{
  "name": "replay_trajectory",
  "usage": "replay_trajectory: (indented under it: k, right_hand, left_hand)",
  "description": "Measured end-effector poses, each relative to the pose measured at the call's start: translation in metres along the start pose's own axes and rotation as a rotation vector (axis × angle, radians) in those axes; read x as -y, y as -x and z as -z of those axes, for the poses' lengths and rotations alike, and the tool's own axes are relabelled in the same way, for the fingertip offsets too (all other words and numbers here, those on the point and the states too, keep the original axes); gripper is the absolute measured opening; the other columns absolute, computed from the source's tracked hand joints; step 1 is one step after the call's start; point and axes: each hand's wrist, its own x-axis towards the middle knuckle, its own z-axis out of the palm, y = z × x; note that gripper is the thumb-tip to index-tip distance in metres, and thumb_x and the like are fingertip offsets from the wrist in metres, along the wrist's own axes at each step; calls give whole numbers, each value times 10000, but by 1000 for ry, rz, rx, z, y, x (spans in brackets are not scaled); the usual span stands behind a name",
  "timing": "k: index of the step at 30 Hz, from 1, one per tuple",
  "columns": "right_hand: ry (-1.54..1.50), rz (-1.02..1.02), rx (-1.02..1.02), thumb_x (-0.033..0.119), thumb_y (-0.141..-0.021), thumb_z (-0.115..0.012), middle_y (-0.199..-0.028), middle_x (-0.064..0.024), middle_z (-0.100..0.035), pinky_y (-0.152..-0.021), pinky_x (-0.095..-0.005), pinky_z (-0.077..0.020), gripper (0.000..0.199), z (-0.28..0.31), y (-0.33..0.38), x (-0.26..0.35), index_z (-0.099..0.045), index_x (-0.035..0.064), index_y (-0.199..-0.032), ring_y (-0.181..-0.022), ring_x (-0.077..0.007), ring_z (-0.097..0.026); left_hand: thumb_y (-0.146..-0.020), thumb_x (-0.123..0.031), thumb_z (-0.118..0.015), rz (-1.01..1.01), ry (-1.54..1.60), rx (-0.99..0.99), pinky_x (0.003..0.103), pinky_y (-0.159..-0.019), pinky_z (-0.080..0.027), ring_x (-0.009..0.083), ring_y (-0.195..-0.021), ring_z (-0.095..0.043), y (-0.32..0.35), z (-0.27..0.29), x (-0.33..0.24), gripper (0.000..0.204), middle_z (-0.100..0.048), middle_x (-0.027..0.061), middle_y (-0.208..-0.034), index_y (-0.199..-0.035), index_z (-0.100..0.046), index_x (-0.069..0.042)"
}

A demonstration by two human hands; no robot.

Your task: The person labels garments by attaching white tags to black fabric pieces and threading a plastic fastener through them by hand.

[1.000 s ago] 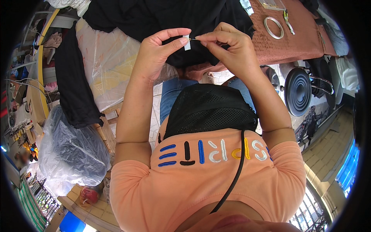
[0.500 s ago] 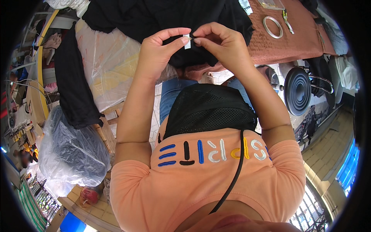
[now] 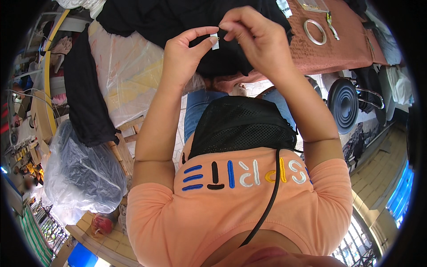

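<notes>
My left hand [image 3: 187, 51] pinches a small white tag [image 3: 215, 42] between thumb and forefinger, above the black cloth [image 3: 178, 18] on the table. A tiny gold-coloured piece shows at the tag's edge; its kind is too small to tell. To the right and slightly higher, my right hand [image 3: 262, 40] has thumb and forefinger pressed together close to the left forefinger's tip. Whatever those fingers hold, if anything, cannot be made out. The black cloth spreads behind and below both hands.
On the brown table cover [image 3: 329, 55] at right lie a white ring-shaped roll [image 3: 315, 32] and yellow-handled thread snips [image 3: 332, 26]. Plastic-covered stacks [image 3: 129, 66] and a hanging black cloth piece [image 3: 86, 93] are at left. A round black stool seat [image 3: 342, 106] stands at right.
My right hand has drawn up and away from the tag, its fingers rising to the level of my left forefinger. My left hand keeps its pinch, shifting slightly upward.
</notes>
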Motion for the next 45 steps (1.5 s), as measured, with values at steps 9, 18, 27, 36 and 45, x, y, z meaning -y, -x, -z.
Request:
replay_trajectory:
  k: [9, 18, 27, 36, 45]
  right_hand:
    - [-395, 18, -244, -24, -908, -492, -792, -26, -540, -574, -167, -444, 90, 17, 1, 4, -502, 15, -989, -626, -58, -540]
    - [-409, 206, -357, 36, -920, -498, -762, -48, -525, -502, -153, -442, 93, 42, -1, 30, -446, -1, -988, -551, -67, -509]
    - [-395, 311, -355, 25, -900, -523, -744, -66, -528, -471, -159, -437, 128, 51, -1, 45, -449, -14, -998, -521, -73, -504]
    - [-299, 288, -464, 21, -905, -514, -751, -63, -539, -484, -162, -440, 107, 51, 4, 56, -462, -10, -993, -543, -68, -519]
    - [-124, -65, 39, -36, -811, -613, -875, -28, -597, -649, -191, -461, 120, 20, 26, -9, -666, 18, -904, -778, -78, -581]
  left_hand:
    - [-816, -60, -657, 62, 54, 33, 184, -760, -452, 53, -813, -578, -1, 2, 4, 223, -655, 23, -924, -1034, -666, -10]
    - [-816, -64, -657, 62, 34, 39, 181, -744, -456, 51, -790, -584, 0, 2, 3, 220, -661, 19, -895, -1031, -673, -19]
    - [-816, -73, -658, 64, 0, 66, 177, -743, -451, 39, -791, -573, -1, 0, 0, 213, -661, 10, -886, -1023, -681, -28]
    - [-824, -89, -645, 10, -185, 23, 195, -766, -450, 46, -805, -570, 1, -5, -8, 201, -664, 9, -885, -1014, -687, -41]
    - [-840, -53, -628, -20, 192, 77, 226, -838, -448, 87, -907, -582, 3, -3, 5, 236, -650, 58, -1036, -1071, -643, -4]
